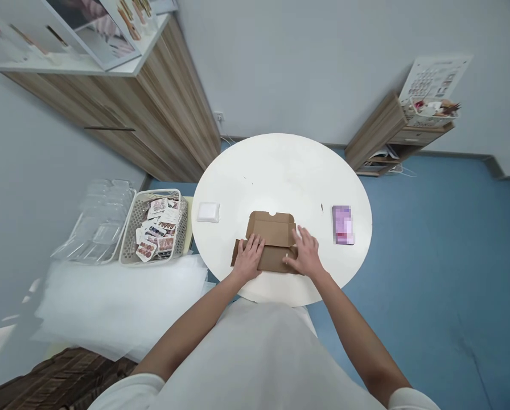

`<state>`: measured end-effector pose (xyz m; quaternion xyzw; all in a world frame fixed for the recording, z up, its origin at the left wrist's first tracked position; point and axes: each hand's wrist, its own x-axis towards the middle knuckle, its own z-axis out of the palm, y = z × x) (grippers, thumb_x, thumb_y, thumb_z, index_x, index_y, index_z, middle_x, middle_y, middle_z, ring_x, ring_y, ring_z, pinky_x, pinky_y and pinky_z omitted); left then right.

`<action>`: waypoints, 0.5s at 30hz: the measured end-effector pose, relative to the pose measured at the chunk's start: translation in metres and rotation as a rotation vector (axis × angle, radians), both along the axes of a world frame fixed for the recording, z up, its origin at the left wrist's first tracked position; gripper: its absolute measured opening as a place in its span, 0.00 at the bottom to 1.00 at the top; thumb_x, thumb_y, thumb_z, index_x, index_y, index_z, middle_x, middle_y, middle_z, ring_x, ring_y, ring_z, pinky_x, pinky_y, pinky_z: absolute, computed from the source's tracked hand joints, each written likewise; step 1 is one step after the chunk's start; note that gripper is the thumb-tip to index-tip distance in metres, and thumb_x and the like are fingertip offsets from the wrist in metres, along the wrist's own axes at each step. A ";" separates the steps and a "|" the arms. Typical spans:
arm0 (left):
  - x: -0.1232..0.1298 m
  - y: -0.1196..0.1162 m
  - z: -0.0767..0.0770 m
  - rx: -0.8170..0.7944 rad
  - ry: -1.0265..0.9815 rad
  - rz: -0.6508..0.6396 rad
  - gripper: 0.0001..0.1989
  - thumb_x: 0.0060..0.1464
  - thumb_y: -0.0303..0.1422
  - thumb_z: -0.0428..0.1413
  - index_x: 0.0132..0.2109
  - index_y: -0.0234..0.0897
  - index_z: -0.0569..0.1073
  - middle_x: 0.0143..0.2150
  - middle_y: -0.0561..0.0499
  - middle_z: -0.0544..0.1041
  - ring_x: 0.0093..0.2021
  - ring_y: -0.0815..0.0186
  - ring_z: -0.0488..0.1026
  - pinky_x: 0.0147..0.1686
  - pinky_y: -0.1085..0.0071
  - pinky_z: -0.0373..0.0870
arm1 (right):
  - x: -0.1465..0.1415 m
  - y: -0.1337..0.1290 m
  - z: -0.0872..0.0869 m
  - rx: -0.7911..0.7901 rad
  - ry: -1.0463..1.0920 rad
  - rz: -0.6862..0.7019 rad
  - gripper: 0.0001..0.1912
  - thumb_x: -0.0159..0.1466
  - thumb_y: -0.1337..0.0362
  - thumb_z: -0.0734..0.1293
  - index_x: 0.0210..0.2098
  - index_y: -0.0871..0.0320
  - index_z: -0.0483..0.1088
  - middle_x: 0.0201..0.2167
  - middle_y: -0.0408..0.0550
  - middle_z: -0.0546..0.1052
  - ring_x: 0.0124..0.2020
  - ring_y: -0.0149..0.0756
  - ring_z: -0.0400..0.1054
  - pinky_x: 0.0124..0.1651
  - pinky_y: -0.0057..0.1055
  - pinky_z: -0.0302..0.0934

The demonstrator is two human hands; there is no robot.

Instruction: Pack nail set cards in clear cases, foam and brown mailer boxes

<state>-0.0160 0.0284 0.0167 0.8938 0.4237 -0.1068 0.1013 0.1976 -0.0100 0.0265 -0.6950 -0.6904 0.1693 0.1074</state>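
On the white round table (280, 176) lies an unfolded brown cardboard box (274, 232), its notched flap pointing away from me. My left hand (249, 259) rests on the near left part of the cardboard with its fingers spread. At the right side of the cardboard is my right hand (305, 254), fingers apart, thumb over the near panel and fingertips by the right edge. A purple box (342, 225), partly pixelated, sits to the right on the table. To the left lies a small white packet (208, 212).
Left of the table stand a white basket of printed cards (129, 239), clear plastic trays (99, 228) and translucent sheets (118, 296). Behind are a wood-grain cabinet (165, 108) and, at the right, a small shelf (378, 128) with a basket on top.
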 end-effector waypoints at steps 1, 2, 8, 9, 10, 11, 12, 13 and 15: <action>-0.003 -0.004 -0.001 0.007 -0.006 -0.008 0.49 0.36 0.42 0.58 0.63 0.35 0.43 0.64 0.40 0.46 0.64 0.50 0.30 0.57 0.48 0.32 | -0.007 -0.009 -0.001 -0.027 -0.054 0.115 0.49 0.46 0.46 0.65 0.60 0.58 0.42 0.63 0.57 0.44 0.62 0.51 0.35 0.57 0.51 0.35; -0.006 -0.008 -0.002 0.014 -0.012 -0.014 0.49 0.36 0.42 0.58 0.63 0.35 0.44 0.64 0.41 0.46 0.64 0.51 0.30 0.57 0.48 0.31 | -0.014 -0.018 -0.002 -0.063 -0.100 0.203 0.53 0.44 0.46 0.66 0.61 0.59 0.39 0.63 0.56 0.43 0.63 0.51 0.33 0.58 0.51 0.33; -0.027 -0.030 -0.005 0.053 -0.113 0.078 0.54 0.32 0.44 0.61 0.63 0.36 0.42 0.65 0.39 0.42 0.63 0.49 0.29 0.57 0.48 0.32 | -0.042 -0.044 -0.020 -0.208 -0.182 0.194 0.54 0.46 0.54 0.68 0.61 0.56 0.32 0.63 0.54 0.42 0.63 0.49 0.31 0.59 0.51 0.27; -0.036 -0.033 -0.006 0.057 -0.143 0.162 0.55 0.32 0.45 0.61 0.63 0.36 0.41 0.65 0.38 0.40 0.63 0.49 0.30 0.57 0.48 0.34 | -0.044 -0.045 -0.021 -0.216 -0.171 0.173 0.53 0.47 0.55 0.68 0.61 0.55 0.31 0.63 0.53 0.42 0.63 0.49 0.31 0.59 0.51 0.27; -0.045 -0.037 -0.008 0.050 -0.173 0.276 0.55 0.33 0.46 0.60 0.63 0.35 0.40 0.64 0.36 0.40 0.63 0.47 0.32 0.56 0.47 0.38 | -0.045 -0.046 -0.022 -0.223 -0.162 0.159 0.52 0.47 0.56 0.68 0.61 0.54 0.31 0.63 0.52 0.41 0.63 0.48 0.30 0.58 0.51 0.27; -0.056 -0.039 -0.011 0.024 -0.206 0.398 0.54 0.35 0.47 0.59 0.63 0.34 0.39 0.64 0.34 0.41 0.63 0.46 0.36 0.55 0.47 0.42 | -0.046 -0.047 -0.023 -0.231 -0.153 0.151 0.52 0.48 0.57 0.68 0.61 0.53 0.30 0.64 0.51 0.40 0.63 0.48 0.30 0.58 0.51 0.28; -0.067 -0.042 -0.014 -0.013 -0.240 0.528 0.52 0.38 0.48 0.57 0.62 0.32 0.39 0.63 0.32 0.43 0.62 0.46 0.40 0.53 0.48 0.47 | -0.047 -0.048 -0.024 -0.238 -0.144 0.148 0.52 0.48 0.57 0.68 0.61 0.53 0.30 0.64 0.51 0.39 0.63 0.47 0.29 0.58 0.51 0.29; -0.077 -0.043 -0.019 -0.074 -0.287 0.619 0.49 0.41 0.47 0.55 0.62 0.30 0.39 0.62 0.31 0.48 0.61 0.47 0.47 0.52 0.51 0.52 | -0.048 -0.049 -0.025 -0.244 -0.134 0.145 0.53 0.48 0.58 0.68 0.61 0.53 0.30 0.64 0.51 0.38 0.64 0.47 0.28 0.58 0.51 0.30; -0.093 -0.043 -0.027 -0.194 -0.414 0.614 0.39 0.48 0.41 0.51 0.61 0.29 0.44 0.57 0.35 0.61 0.57 0.54 0.58 0.51 0.59 0.57 | -0.051 -0.051 -0.027 -0.250 -0.110 0.135 0.53 0.48 0.58 0.68 0.61 0.54 0.29 0.64 0.51 0.37 0.64 0.46 0.27 0.58 0.50 0.34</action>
